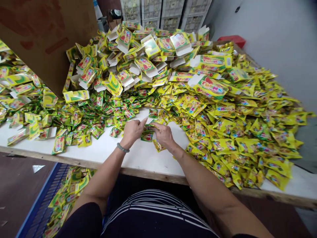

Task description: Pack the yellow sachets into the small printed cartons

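Near the middle of the white table (146,159), my left hand (133,131) has its fingers closed beside a few green packets; what it grips, if anything, is too small to tell. My right hand (163,134) is close by on the right, fingers bent together at a green packet (147,136) lying between the hands. Another green packet (153,113) lies just beyond the fingertips. Under my right hand is a yellow packet (158,145). Green packets (99,114) are heaped to the left, yellow packets (228,132) to the right.
Open yellow boxes (146,66) are piled at the back. A large cardboard box (47,36) stands at the back left. Below the table's left front edge is a blue crate (39,201) with yellow boxes in it. White crates (151,13) stand beyond the table.
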Demonstrator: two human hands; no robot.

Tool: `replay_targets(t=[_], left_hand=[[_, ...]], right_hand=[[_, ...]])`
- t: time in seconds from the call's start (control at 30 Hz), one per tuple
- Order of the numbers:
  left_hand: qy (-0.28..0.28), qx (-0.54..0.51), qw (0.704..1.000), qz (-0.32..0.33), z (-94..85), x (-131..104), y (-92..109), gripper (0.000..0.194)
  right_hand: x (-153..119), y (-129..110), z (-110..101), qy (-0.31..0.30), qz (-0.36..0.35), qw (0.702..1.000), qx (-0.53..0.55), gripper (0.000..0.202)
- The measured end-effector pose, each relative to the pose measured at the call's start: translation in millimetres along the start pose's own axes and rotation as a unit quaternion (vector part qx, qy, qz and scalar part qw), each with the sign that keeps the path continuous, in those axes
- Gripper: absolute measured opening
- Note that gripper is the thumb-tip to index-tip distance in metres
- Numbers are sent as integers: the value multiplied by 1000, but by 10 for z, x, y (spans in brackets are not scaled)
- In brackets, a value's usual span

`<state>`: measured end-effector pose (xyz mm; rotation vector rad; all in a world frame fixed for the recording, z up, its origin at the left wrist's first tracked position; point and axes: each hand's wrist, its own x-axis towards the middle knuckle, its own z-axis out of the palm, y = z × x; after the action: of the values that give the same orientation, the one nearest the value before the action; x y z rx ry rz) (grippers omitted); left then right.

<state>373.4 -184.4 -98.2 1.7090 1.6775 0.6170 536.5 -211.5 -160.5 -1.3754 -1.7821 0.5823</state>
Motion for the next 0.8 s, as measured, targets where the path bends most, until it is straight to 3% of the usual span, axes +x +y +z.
replay_targets(t=[0.07,0.13,0.23,0.33,0.4,0.6,0.8], left_hand=[[-83,-149,984,-56,85,13,23,55],[-140,-283,942,-108,153,6,3,51],[-125,-396,899,-139,211,-13,-87,45],[-104,-436,883,-138,213,-4,-178,40],[-108,-452,876,-126,200,16,-210,36],[-91,-429,893,-101,183,46,-211,43],[-50,-366,926,-73,187,59,-292,45]], right_hand=[[-8,-14,-26,25,-12,999,-22,38],[-8,-16,-28,21,-41,998,-41,44],[1,7,-17,-49,-76,996,-24,53],[14,48,-54,-130,-65,989,25,58],[27,77,-105,-147,-43,987,46,53],[64,152,-176,-100,11,994,-46,56],[89,236,-300,-33,105,994,27,26]])
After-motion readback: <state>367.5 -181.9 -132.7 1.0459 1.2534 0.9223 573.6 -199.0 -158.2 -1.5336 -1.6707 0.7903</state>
